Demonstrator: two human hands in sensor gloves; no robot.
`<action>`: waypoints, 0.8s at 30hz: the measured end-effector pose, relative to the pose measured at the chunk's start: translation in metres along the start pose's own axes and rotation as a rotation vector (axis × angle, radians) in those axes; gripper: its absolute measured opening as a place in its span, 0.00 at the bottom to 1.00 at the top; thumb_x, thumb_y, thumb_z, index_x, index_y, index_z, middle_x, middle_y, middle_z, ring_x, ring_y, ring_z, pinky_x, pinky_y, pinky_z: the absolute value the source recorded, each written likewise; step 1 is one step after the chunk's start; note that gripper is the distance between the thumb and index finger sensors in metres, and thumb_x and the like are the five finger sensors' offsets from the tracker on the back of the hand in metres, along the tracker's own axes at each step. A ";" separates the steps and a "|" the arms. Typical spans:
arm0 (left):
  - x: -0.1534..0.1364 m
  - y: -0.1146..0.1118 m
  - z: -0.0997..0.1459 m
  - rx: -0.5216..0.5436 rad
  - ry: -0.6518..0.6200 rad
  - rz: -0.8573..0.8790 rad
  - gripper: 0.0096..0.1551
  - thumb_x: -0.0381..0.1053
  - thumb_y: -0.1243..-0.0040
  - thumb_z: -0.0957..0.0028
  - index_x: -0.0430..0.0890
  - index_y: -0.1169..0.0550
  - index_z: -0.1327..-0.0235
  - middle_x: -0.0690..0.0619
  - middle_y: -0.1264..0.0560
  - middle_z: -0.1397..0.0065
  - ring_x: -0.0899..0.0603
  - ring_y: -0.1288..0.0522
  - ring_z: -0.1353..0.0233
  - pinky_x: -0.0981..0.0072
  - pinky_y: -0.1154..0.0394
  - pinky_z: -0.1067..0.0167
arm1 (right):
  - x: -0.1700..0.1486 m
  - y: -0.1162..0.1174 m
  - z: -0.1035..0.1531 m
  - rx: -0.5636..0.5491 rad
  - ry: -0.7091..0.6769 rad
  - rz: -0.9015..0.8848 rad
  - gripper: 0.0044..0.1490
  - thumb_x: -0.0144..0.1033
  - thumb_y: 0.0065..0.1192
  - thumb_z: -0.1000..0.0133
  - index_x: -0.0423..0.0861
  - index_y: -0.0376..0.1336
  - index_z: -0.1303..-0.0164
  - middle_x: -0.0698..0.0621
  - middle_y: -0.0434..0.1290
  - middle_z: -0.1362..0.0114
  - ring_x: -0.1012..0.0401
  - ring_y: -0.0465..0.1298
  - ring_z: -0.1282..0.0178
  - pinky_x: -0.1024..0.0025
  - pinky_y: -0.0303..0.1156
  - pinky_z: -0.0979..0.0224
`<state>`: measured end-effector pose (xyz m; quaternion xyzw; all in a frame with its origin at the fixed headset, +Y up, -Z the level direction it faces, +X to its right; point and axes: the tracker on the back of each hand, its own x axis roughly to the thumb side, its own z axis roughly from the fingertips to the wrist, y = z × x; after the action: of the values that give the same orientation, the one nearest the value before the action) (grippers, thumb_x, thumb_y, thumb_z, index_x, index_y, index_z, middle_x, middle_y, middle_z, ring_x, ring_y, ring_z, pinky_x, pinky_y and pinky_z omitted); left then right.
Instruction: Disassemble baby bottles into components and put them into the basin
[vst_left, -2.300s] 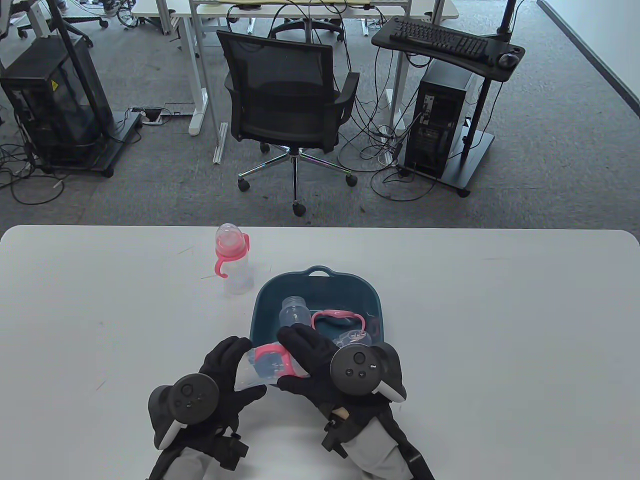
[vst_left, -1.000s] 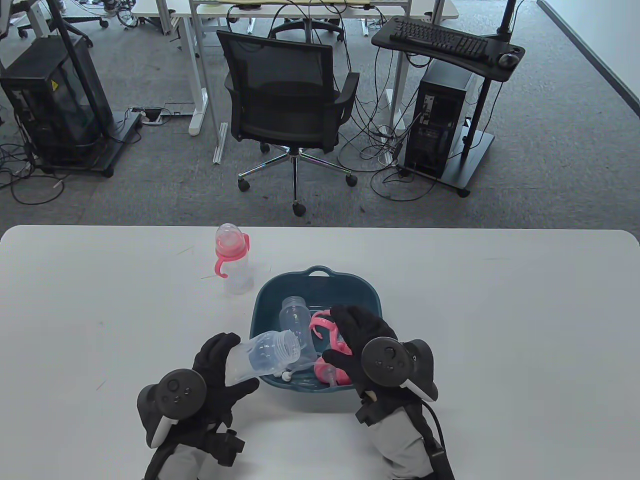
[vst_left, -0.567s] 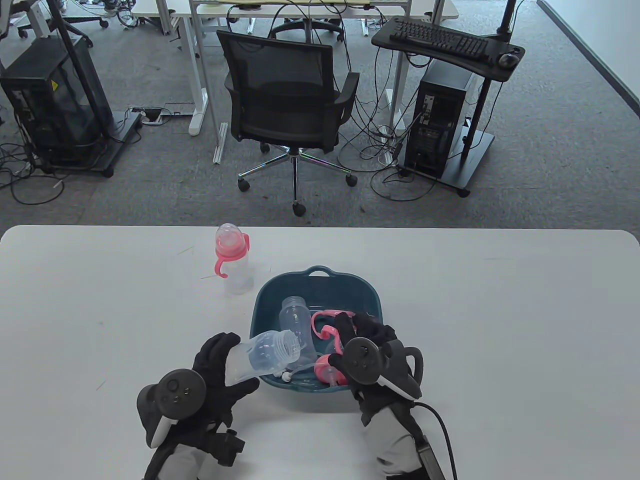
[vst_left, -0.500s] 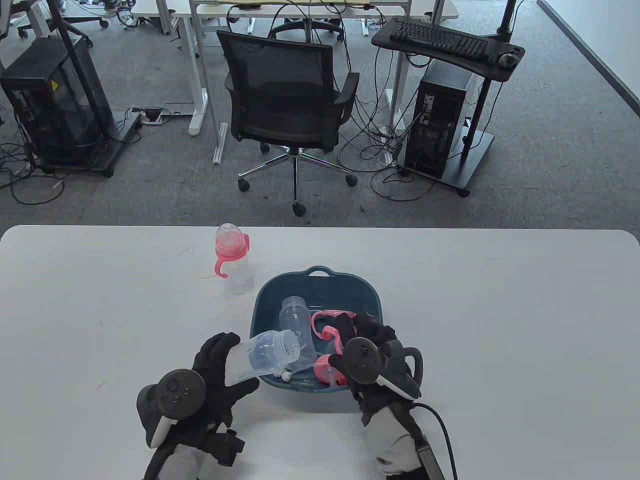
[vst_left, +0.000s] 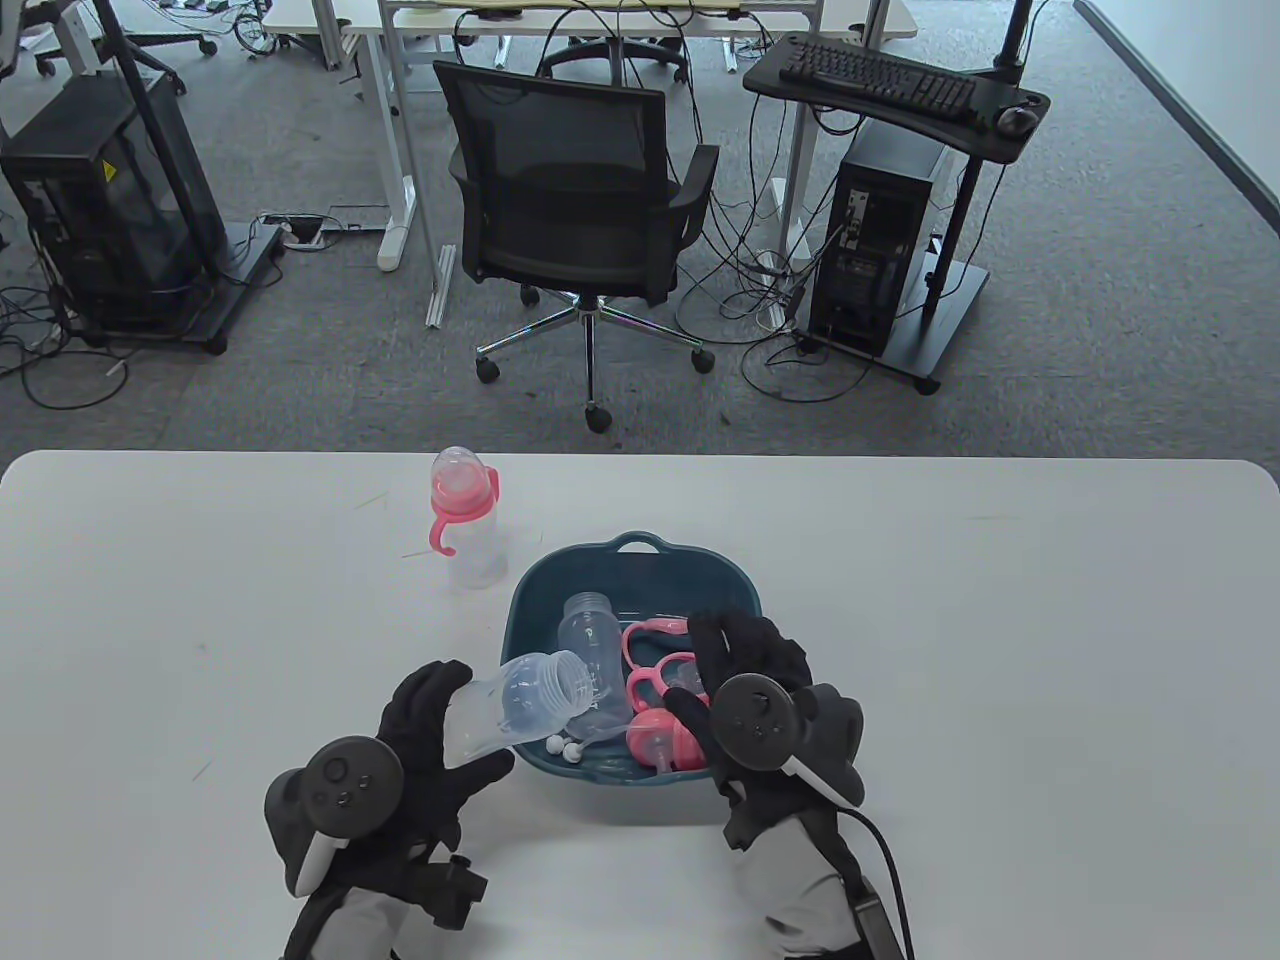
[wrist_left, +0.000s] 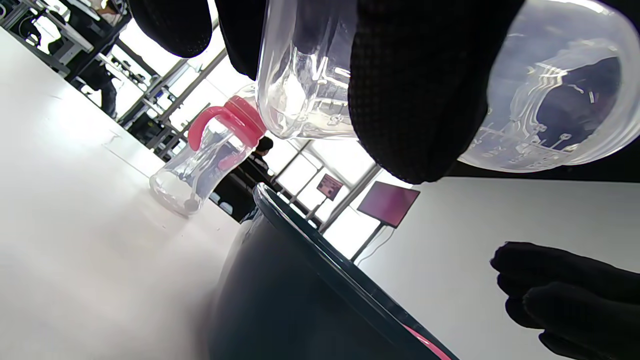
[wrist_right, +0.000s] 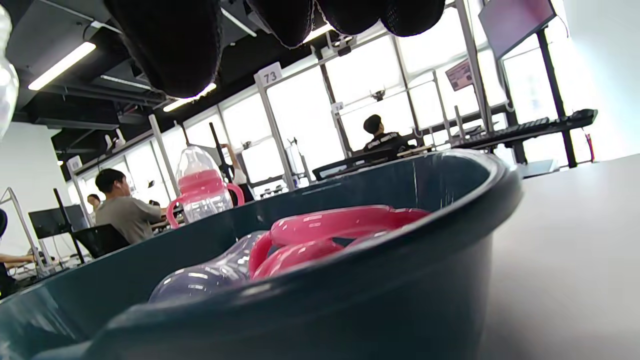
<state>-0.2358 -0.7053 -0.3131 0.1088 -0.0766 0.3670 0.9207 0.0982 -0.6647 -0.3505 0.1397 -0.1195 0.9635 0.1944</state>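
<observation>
My left hand (vst_left: 470, 725) grips a clear bottle body (vst_left: 525, 695) lying on its side, its threaded mouth over the near-left rim of the teal basin (vst_left: 640, 545). In the left wrist view the fingers (wrist_left: 415, 90) wrap that bottle body (wrist_left: 310, 75). My right hand (vst_left: 715, 670) hovers over the basin's near right with relaxed fingers, holding nothing. Inside the basin lie another clear bottle (vst_left: 590, 630), two pink handle rings (vst_left: 655, 682), a pink collar with nipple (vst_left: 662, 742) and a straw with white balls (vst_left: 562, 746). An assembled bottle (vst_left: 465, 520) with pink handles stands behind the basin's left.
The white table (vst_left: 1000, 650) stretches wide on both sides of the basin. Beyond its far edge stand an office chair (vst_left: 580, 200) and a computer cart (vst_left: 890, 230). The right wrist view shows the basin wall (wrist_right: 350, 300) close up with pink parts (wrist_right: 340, 225) inside.
My right hand has let go of the pink handle ring, which now lies in the basin, and has opened and lifted slightly. My left hand with the bottle body shifted a little left.
</observation>
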 end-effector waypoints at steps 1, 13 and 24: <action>0.000 0.000 0.000 0.001 -0.001 0.000 0.56 0.55 0.20 0.61 0.62 0.45 0.26 0.57 0.48 0.20 0.39 0.38 0.18 0.39 0.41 0.24 | -0.002 -0.003 0.001 -0.010 -0.002 0.002 0.47 0.47 0.63 0.40 0.42 0.49 0.15 0.37 0.49 0.14 0.35 0.50 0.18 0.31 0.46 0.24; 0.006 -0.001 -0.001 -0.023 0.004 -0.049 0.55 0.60 0.22 0.60 0.61 0.44 0.24 0.55 0.47 0.20 0.39 0.36 0.19 0.38 0.44 0.23 | -0.073 -0.023 0.051 -0.012 0.086 0.086 0.46 0.47 0.62 0.40 0.44 0.49 0.15 0.38 0.47 0.13 0.36 0.49 0.17 0.31 0.46 0.24; 0.056 -0.012 -0.044 -0.127 0.033 -0.224 0.55 0.61 0.23 0.60 0.61 0.42 0.23 0.55 0.44 0.20 0.39 0.36 0.18 0.37 0.46 0.22 | -0.114 -0.021 0.071 -0.042 0.162 -0.003 0.46 0.47 0.62 0.40 0.44 0.49 0.16 0.38 0.46 0.13 0.36 0.48 0.16 0.31 0.46 0.24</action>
<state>-0.1848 -0.6652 -0.3449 0.0521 -0.0721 0.2578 0.9621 0.2235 -0.7053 -0.3171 0.0574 -0.1235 0.9686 0.2079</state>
